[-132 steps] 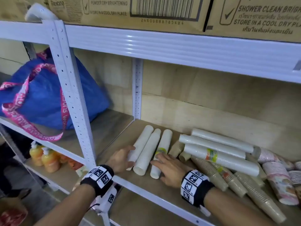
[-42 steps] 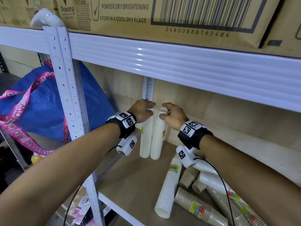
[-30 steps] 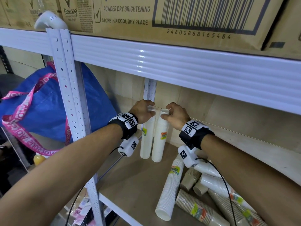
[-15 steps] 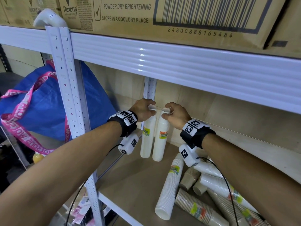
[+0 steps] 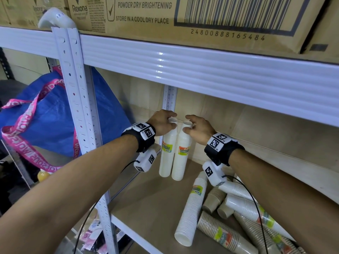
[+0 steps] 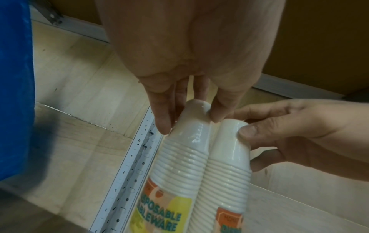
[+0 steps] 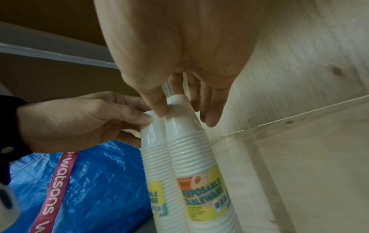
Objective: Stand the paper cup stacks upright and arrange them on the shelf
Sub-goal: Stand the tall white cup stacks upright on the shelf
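Observation:
Two white paper cup stacks stand upright side by side in the back left corner of the shelf (image 5: 146,208), against the rear post. My left hand (image 5: 171,121) pinches the top cup of the left stack (image 5: 167,158) between thumb and fingers (image 6: 163,123). The left wrist view shows that stack (image 6: 185,157) close up. My right hand (image 5: 188,125) holds the top of the right stack (image 5: 182,162), its thumb (image 7: 157,110) on the cup and the other fingers behind it. The two stacks touch along their sides.
Another white stack (image 5: 192,208) lies flat on the shelf, with brown stacks (image 5: 223,233) and more white ones piled to its right. A blue bag (image 5: 45,116) sits beyond the front post (image 5: 80,116). The upper shelf beam (image 5: 201,70) carries cardboard boxes (image 5: 183,15).
Two white stacks that lay flat at the shelf front now stand upright in the back corner. Over the last second both hands stay on the stack tops, barely shifting.

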Demonstrator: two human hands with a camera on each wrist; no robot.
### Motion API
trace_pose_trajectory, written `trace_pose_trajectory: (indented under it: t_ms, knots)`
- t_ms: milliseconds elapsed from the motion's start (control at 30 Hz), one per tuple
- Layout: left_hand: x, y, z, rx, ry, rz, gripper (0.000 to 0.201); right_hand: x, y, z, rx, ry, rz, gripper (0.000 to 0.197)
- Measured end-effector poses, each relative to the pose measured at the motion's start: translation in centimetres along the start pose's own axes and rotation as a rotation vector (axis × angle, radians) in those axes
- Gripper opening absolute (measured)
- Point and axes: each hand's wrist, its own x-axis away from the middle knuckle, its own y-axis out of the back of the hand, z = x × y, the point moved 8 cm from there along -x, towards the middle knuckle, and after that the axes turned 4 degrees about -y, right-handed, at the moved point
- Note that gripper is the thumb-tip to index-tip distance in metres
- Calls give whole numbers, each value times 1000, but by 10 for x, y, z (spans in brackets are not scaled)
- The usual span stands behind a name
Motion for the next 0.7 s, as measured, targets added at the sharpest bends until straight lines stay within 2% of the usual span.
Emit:
trace_pose_trajectory:
  t_ms: [133, 233, 467, 600, 700]
  knots:
    - [0, 2, -4, -30, -33, -14, 36, 2, 1, 4, 37, 33, 7, 44]
    - [1, 3, -5, -18, -39, -35, 29, 1, 2, 4, 52, 18, -16, 43]
    - [6, 6, -7, 37, 18, -26, 47, 10, 7, -1, 18, -29, -21, 57]
    - [8, 19, -28, 1, -40, -81, 44, 24, 26, -8, 65, -44, -12, 60]
    - [12, 24, -52, 67, -83, -120, 38, 41, 51, -19, 103, -74, -23, 57]
